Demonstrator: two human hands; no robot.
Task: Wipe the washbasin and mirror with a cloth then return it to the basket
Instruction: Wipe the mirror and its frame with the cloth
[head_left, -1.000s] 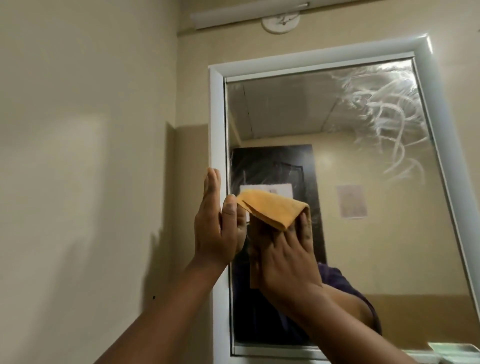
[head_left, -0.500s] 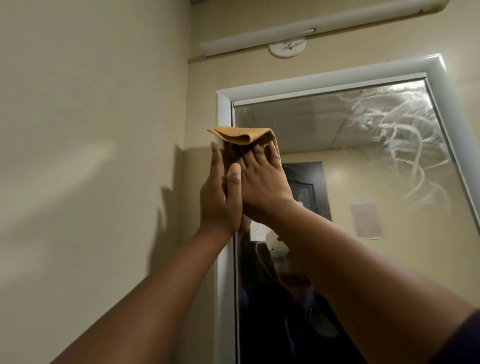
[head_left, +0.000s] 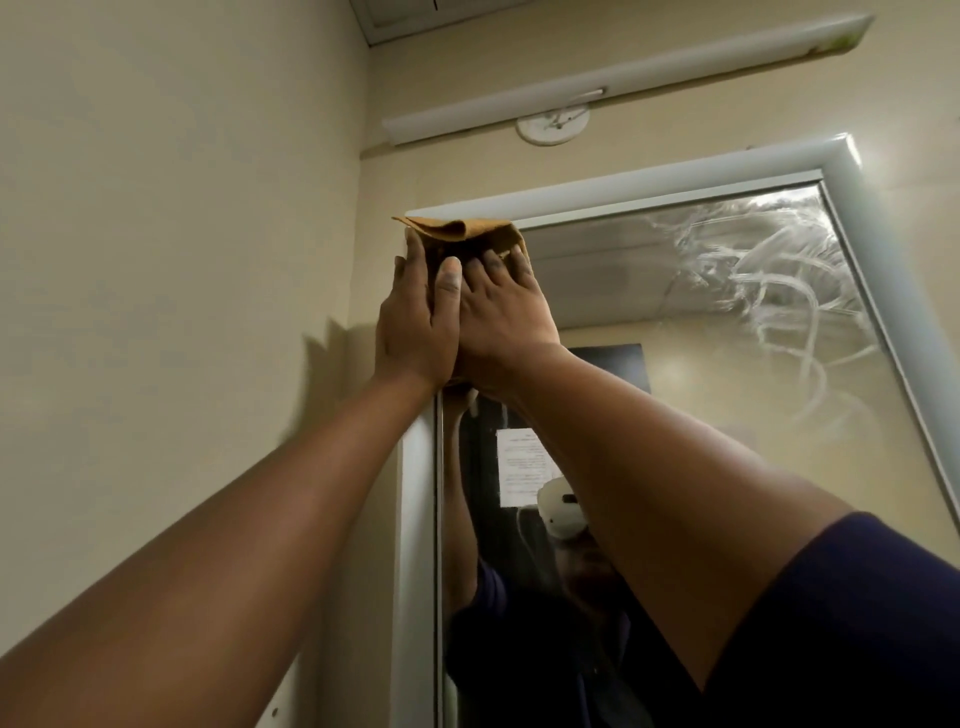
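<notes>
A folded orange cloth (head_left: 457, 231) is pressed against the top left corner of the white-framed mirror (head_left: 675, 312). My right hand (head_left: 501, 317) lies spread over the cloth and holds it flat to the glass. Beside it, my left hand (head_left: 415, 322) rests flat on the mirror's left frame, fingertips touching the cloth's left edge, thumb overlapping my right hand. White streaky smears (head_left: 769, 270) cover the mirror's upper right. The washbasin and the basket are out of view.
A beige side wall (head_left: 182, 260) stands close on the left of the mirror. A white tube light (head_left: 623, 78) and a round white fitting (head_left: 551, 127) hang above the mirror frame (head_left: 649, 179). The glass reflects my arms, a headset and a dark door.
Both hands have slid up the mirror's left side, from mid-height to the top left corner, with the cloth under my right hand. The camera has tilted upward.
</notes>
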